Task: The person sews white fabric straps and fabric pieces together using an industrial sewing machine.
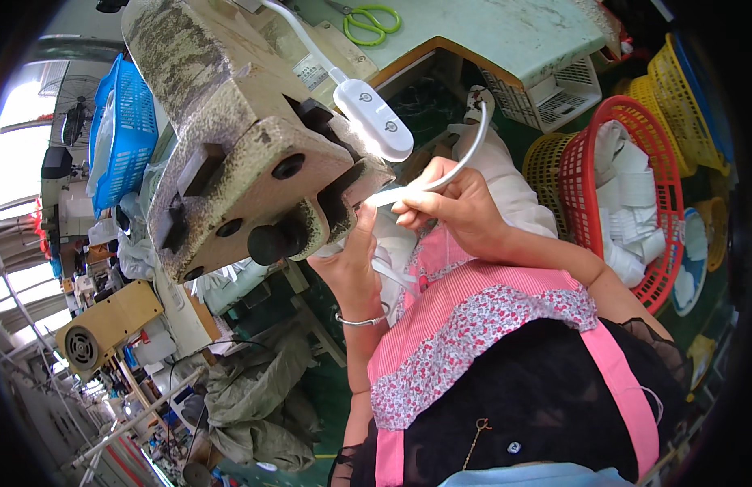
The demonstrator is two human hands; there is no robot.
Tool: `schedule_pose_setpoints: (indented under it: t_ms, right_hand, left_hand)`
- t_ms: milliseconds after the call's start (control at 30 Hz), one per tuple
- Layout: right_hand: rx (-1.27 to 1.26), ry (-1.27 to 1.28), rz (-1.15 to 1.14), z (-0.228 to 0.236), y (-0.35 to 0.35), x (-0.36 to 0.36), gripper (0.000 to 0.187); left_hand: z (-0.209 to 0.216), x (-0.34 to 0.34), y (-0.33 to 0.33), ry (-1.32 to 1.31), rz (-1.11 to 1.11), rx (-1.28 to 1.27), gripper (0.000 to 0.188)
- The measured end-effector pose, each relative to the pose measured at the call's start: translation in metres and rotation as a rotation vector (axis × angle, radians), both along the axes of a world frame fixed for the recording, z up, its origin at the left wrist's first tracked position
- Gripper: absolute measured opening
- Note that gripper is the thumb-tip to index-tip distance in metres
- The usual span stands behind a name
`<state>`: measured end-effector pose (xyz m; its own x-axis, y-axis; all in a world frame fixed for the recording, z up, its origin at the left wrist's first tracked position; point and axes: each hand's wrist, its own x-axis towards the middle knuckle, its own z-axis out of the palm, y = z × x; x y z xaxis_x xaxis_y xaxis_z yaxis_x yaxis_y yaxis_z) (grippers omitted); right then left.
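A narrow white strip [476,146] runs between my two hands, and its free end curves up past my right hand. My right hand [465,209] is closed around it, thumb and fingers pinching it. My left hand [349,272] has its thumb at the strip's other end, close beside the machine head; its other fingers are partly hidden. The pale speckled machine head [258,187] stands just left of both hands. Above them shines a white lamp [376,118] on a bent neck. Another piece of white strip [394,274] hangs below my left hand.
Green-handled scissors [371,26] lie on the worn table [489,24] at the top. To the right stands a red basket [583,191] of white rolls, with yellow baskets [666,101] behind. A blue basket [126,134] and a yellow-brown machine [108,325] are on the left.
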<state>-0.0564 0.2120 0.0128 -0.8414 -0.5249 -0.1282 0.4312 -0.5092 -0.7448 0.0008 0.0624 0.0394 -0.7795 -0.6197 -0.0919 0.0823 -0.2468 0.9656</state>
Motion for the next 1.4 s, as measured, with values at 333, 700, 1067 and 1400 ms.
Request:
schedule_pose_setpoints:
  t_ms: [333,700,1067,1400]
  right_hand:
    - [0.046,0.097,0.162,0.001,-0.006,-0.032,0.018]
    - [0.119,0.066,0.186,0.009,-0.015,-0.026,0.017]
    - [0.097,0.044,0.137,0.010,-0.021,-0.017,0.017]
    - [0.162,0.227,0.244,0.018,-0.013,-0.038,0.013]
  left_hand:
    - [-0.010,0.004,-0.003,0.065,0.068,-0.142,0.008]
    - [-0.007,0.030,-0.038,0.024,0.138,0.085,0.012]
    - [-0.043,0.021,-0.007,0.365,-0.272,0.421,0.034]
    - [-0.016,0.000,0.000,0.072,-0.071,0.011,0.008]
